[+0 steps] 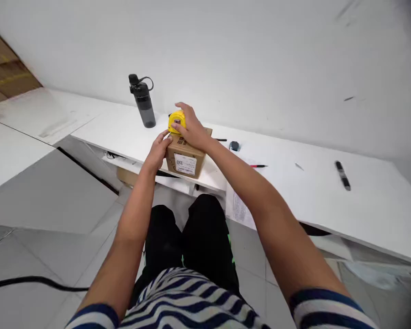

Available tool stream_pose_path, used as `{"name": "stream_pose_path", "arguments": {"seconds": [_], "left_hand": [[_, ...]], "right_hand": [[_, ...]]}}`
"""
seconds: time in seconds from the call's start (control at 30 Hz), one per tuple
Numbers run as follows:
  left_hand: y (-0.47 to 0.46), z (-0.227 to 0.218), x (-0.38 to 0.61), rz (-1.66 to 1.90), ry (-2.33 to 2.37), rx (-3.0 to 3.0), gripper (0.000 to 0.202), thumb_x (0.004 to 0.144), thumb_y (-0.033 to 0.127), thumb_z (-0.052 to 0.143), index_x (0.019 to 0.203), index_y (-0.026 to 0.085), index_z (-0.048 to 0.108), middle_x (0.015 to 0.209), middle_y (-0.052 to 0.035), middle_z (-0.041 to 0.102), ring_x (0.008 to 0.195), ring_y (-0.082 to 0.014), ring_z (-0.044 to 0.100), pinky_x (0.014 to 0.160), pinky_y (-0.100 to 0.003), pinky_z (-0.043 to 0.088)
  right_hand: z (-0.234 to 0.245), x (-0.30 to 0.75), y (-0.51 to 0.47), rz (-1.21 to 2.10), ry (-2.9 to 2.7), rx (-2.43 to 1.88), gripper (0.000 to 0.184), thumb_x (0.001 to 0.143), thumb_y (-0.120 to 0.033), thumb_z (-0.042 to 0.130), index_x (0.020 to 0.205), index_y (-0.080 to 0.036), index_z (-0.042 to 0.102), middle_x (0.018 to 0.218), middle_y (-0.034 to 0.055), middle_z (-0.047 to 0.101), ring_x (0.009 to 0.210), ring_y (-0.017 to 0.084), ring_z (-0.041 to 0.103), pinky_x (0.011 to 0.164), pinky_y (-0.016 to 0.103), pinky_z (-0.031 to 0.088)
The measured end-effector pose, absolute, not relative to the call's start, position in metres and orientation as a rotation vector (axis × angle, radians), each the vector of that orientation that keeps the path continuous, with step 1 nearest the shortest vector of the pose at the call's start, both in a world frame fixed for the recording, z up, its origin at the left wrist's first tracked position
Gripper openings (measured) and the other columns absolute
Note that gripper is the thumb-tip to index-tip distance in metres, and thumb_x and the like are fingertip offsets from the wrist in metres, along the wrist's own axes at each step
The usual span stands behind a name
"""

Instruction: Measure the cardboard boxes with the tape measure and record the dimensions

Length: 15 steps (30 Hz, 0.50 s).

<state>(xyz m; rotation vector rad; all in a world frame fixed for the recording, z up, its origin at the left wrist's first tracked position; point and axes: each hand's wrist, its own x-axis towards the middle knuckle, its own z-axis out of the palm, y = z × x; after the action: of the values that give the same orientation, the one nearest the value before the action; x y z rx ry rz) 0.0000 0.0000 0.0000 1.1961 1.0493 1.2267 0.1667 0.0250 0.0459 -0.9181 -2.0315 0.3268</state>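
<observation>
A small brown cardboard box (184, 145) with a white printed label (185, 164) on its near side sits at the front edge of the white desk. My right hand (192, 128) is closed round a yellow tape measure (176, 121), held over the far left part of the box top. At the box's left side is my left hand (158, 151), its thumb and fingers closed on the upper left edge, close under the tape measure. Whether those fingertips also touch the tape's end cannot be made out.
A dark water bottle (144, 103) stands at the back left of the desk (281, 192). Right of the box lie a small dark round object (234, 145), a red and black pen (258, 166), printed paper (240, 208) and a black marker-like object (343, 175). Cardboard boxes (8, 75) are stacked far left.
</observation>
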Motion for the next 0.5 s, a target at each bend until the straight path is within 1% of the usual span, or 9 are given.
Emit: {"name": "stream_pose_path", "arguments": {"seconds": [0.1,0.2,0.3,0.4,0.5], "left_hand": [[0.001,0.0,-0.002,1.23,1.011,1.219,0.074,0.075,0.038,0.067,0.144,0.03,0.041,0.096,-0.0018,0.07,0.066,-0.0148,0.063,0.057,-0.025,0.046],[0.0,0.0,-0.002,1.234,0.978,1.227,0.075,0.076,0.037,0.067,0.146,0.033,0.04,0.095,-0.0008,0.071,0.067,-0.015,0.064,0.059,-0.025,0.048],[-0.002,0.0,-0.001,1.267,0.976,1.218,0.071,0.077,0.036,0.067,0.144,0.031,0.044,0.095,-0.0009,0.072,0.07,-0.0158,0.065,0.063,-0.027,0.05],[-0.003,-0.001,0.002,1.325,0.989,1.203,0.063,0.077,0.034,0.065,0.138,0.026,0.053,0.098,-0.0019,0.072,0.075,-0.0161,0.065,0.068,-0.027,0.052],[-0.004,-0.001,0.004,1.347,1.013,1.2,0.058,0.077,0.032,0.063,0.134,0.023,0.058,0.1,-0.0025,0.072,0.077,-0.0164,0.065,0.07,-0.028,0.053]], "right_hand": [[0.048,0.163,0.021,0.345,-2.098,-0.933,0.057,0.092,-0.041,0.044,0.145,-0.027,0.03,0.142,0.0119,0.037,0.134,0.031,0.037,0.113,0.053,0.033],[0.051,0.162,0.016,0.351,-2.162,-0.955,0.056,0.09,-0.043,0.049,0.143,-0.033,0.035,0.139,0.0109,0.04,0.129,0.033,0.041,0.107,0.052,0.038],[0.053,0.164,0.011,0.353,-2.173,-0.968,0.053,0.09,-0.043,0.049,0.141,-0.035,0.039,0.134,0.0102,0.043,0.121,0.033,0.046,0.102,0.052,0.042],[0.057,0.167,0.008,0.364,-2.162,-0.976,0.044,0.092,-0.04,0.047,0.136,-0.034,0.045,0.128,0.0101,0.046,0.112,0.031,0.051,0.099,0.051,0.044],[0.063,0.173,0.006,0.358,-2.185,-1.01,0.039,0.092,-0.038,0.048,0.13,-0.031,0.05,0.121,0.0095,0.047,0.102,0.028,0.054,0.096,0.05,0.045]]}}
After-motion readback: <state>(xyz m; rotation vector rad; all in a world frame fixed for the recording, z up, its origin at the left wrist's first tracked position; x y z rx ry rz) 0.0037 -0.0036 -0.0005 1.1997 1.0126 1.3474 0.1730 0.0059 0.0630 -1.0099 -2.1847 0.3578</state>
